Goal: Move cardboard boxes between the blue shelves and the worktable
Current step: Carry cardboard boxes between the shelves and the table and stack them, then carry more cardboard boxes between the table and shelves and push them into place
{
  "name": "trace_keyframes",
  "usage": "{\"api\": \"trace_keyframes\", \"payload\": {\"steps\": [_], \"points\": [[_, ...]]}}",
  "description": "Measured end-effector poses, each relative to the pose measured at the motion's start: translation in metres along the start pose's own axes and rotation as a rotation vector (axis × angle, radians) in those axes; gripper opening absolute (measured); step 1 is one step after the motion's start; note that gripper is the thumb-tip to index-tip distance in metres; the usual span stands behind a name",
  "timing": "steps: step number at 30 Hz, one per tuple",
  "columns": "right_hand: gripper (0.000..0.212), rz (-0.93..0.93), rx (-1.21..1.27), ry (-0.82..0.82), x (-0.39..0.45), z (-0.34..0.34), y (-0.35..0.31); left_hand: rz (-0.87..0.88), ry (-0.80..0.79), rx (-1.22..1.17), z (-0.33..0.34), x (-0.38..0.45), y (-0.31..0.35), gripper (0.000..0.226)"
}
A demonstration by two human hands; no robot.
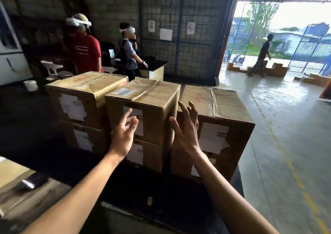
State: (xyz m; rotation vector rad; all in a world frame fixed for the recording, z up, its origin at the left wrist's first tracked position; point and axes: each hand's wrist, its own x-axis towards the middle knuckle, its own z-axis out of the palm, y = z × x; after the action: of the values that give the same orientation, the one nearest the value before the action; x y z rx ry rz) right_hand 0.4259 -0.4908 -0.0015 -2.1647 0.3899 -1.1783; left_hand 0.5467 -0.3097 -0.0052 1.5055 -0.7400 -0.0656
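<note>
Hands reach out before us, our left hand [123, 137] and right hand [186, 131] both spread wide, holding nothing, flanking the middle box [152, 104] on the table [53, 153].

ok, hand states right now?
Left hand: open, fingers spread, holding nothing.
Right hand: open, holding nothing, by the middle box.

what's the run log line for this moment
phase: reaching | left hand: open, empty | right hand: open, empty | target: middle top box | contact: none seen
</note>
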Motion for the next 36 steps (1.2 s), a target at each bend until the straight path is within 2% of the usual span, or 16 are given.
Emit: {"api": "trace_keyframes", "payload": {"steps": [4,8,9,15,18,26,31,36], "points": [[0.068,-0.010,0.093,-0.135,0.003,0.053,-0.055,-0.027,0.044,0.058,-0.068,-0.014,0.006,0.104],[0.066,0.003,0.135,-0.259,0.011,0.098,-0.079,-0.059,0.115,0.108,-0.109,-0.010,0.008,0.062],[0.066,0.008,0.141,-0.285,0.012,0.109,-0.082,-0.066,0.127,0.120,-0.119,-0.007,0.007,0.059],[0.070,0.049,0.237,-0.307,0.033,0.169,-0.094,-0.096,0.160,0.168,-0.160,0.026,-0.014,0.054],[0.071,0.058,0.331,-0.376,0.051,0.203,-0.096,-0.107,0.172,0.191,-0.181,0.055,-0.031,0.053],[0.075,0.103,0.367,-0.496,0.110,0.309,-0.093,-0.197,0.224,0.278,-0.256,0.154,-0.090,0.053],[0.082,0.147,0.293,-0.458,0.132,0.358,-0.086,-0.249,0.278,0.304,-0.293,0.198,-0.121,0.052],[0.084,0.209,0.287,-0.374,0.136,0.387,-0.078,-0.300,0.259,0.296,-0.317,0.233,-0.152,0.054]]}}
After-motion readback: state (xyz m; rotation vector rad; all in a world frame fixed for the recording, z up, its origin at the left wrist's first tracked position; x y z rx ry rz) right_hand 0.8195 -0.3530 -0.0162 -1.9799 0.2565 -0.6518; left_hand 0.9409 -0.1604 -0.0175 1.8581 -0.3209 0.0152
